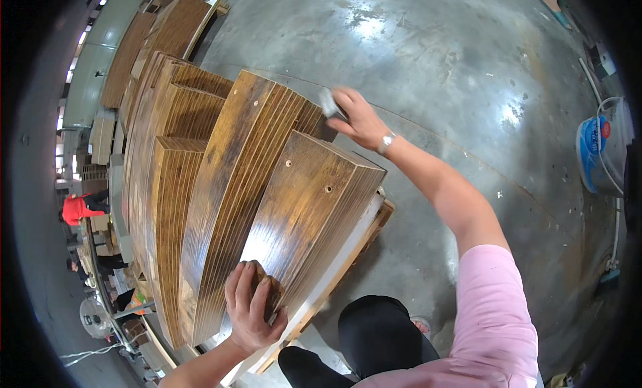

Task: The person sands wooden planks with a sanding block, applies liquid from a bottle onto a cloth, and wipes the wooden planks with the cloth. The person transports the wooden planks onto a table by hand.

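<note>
Stacks of brown wood-grain boards stand before me. My left hand (253, 306) is at the near end of the closest board stack (304, 180), fingers bent over the top board and thumb at its right edge. Dark brown shows between fingers and thumb; I cannot tell whether it is board surface or a separate piece. My right hand (361, 120) is closed round a small grey block (328, 103), blurred by motion, beside the far end of the middle board stack (234, 154). Small round holes show in the top boards of both stacks.
More board stacks (175, 187) stand to the left. A wooden pallet (381, 217) shows under the closest stack. A clear bucket (602, 147) with a blue label is at the right. At far left are a person in red (79, 207) and a fan (95, 318).
</note>
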`<state>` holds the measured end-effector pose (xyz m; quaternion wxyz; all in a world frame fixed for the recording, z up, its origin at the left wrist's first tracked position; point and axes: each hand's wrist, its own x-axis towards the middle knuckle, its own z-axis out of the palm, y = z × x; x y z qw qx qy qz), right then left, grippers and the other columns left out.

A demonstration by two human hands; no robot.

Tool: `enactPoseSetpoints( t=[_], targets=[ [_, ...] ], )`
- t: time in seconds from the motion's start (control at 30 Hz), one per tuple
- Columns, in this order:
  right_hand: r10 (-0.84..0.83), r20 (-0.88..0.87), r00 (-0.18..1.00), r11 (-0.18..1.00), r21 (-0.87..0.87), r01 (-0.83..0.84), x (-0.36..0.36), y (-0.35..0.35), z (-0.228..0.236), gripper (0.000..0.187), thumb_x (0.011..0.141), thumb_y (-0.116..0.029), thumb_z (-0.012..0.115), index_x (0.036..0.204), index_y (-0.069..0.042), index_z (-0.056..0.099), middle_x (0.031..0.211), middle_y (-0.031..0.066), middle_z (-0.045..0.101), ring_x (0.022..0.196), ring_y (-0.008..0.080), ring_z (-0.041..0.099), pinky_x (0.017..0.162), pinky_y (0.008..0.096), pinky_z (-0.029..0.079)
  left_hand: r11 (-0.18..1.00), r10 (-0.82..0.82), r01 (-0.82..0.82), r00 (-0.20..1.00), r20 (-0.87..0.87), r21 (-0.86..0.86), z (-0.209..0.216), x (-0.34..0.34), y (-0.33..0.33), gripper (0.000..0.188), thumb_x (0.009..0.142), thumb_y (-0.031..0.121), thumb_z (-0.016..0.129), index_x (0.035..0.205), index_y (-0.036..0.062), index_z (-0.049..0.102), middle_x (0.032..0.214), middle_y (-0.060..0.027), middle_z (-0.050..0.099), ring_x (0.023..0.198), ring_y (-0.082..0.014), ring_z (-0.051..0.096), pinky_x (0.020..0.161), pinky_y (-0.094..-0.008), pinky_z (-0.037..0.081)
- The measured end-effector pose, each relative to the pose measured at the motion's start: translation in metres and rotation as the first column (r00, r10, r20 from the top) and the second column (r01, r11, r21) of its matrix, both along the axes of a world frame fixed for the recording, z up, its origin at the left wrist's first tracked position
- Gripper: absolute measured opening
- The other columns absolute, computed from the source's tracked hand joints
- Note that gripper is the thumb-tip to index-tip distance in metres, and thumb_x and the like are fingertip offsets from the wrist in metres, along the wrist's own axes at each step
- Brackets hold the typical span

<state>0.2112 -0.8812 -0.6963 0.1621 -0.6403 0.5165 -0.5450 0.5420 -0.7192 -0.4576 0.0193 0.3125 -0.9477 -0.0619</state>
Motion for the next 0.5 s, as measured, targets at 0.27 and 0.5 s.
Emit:
enactPoseSetpoints(
  t=[0.27,0.5],
  targets=[
    [-0.129,0.065,0.990,0.992,0.018,0.128,0.001,0.017,-0.017,0.060,0.081,-0.033,0.067,0.127,-0.002,0.043,0.127,0.0183,0.047,0.117,0.0369,0.045,0.100,0.0405,0.038,1.000,-0.006,0.007,1.000,0.012,-0.021,-0.004,-0.004,0.000,0.070,0.062,0.010,0.067,0.126,-0.0001,0.042,0.133,-0.0314,0.038,0.122,-0.0521,0.038,0.097,-0.0607,0.034],
    [0.086,-0.152,0.985,0.902,0.431,-0.012,-0.024,0.044,-0.077,0.051,0.082,-0.033,0.067,0.119,-0.002,0.051,0.116,0.0162,0.055,0.108,0.0357,0.050,0.095,0.0407,0.041,1.000,-0.005,0.006,1.000,0.011,-0.024,0.001,-0.002,-0.001,0.069,0.063,0.012,0.067,0.126,0.0002,0.042,0.132,-0.0319,0.038,0.120,-0.0525,0.039,0.095,-0.0613,0.035]
  ],
)
